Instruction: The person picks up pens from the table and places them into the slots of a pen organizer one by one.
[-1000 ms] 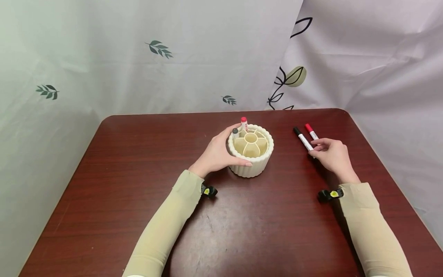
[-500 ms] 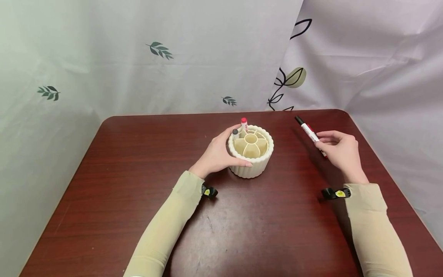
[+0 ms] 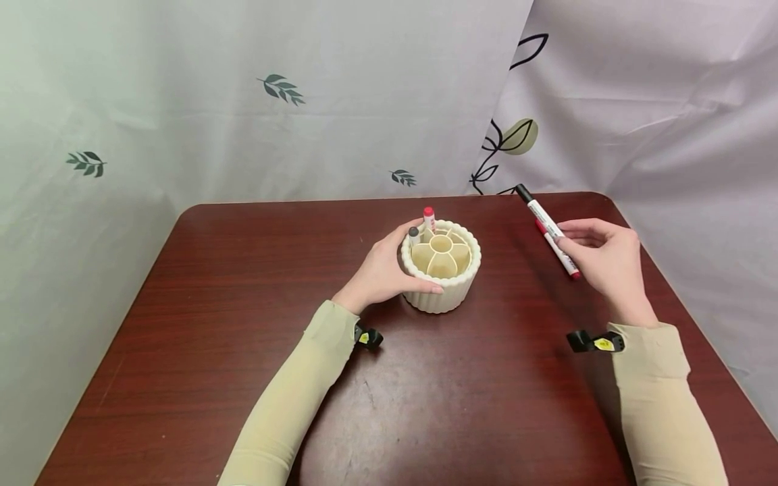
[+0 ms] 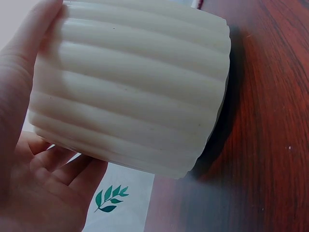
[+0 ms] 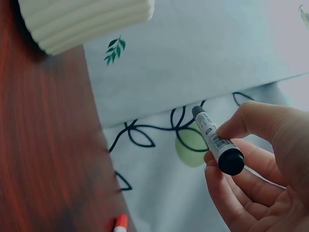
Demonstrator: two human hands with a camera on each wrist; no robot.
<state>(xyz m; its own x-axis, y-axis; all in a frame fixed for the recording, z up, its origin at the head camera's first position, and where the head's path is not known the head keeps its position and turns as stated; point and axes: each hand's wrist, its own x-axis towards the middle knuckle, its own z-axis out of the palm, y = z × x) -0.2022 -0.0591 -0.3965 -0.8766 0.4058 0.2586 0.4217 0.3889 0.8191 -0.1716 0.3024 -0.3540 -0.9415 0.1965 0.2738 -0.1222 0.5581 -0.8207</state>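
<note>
Head view: right hand (image 3: 608, 260) is pinching the black-capped marker (image 3: 543, 216) above the tabletop (image 3: 243, 290), the gap between thumb and fingers leaving room for the barrel only. Key relation: pen holder (image 3: 440, 293) is lying at about nine o'clock from this hand, well apart, while the marker's long axis is running from between ten and eleven o'clock, black end leading, to between four and five, thus pointing past the far side of the holder. Exact tilt: cannot tell. Left hand (image 3: 379, 270) is the nearer one, spreading wide and gripping the holder from about nine o'clock, thumb lying across its near wall. Holder is standing upright, bearing a red-capped marker (image 3: 429, 216) at eleven o'clock and a dark-capped marker (image 3: 414, 235) near ten. Red-ended marker (image 3: 556, 248) is lying on the tabletop, partly hiding behind the held one.
</note>
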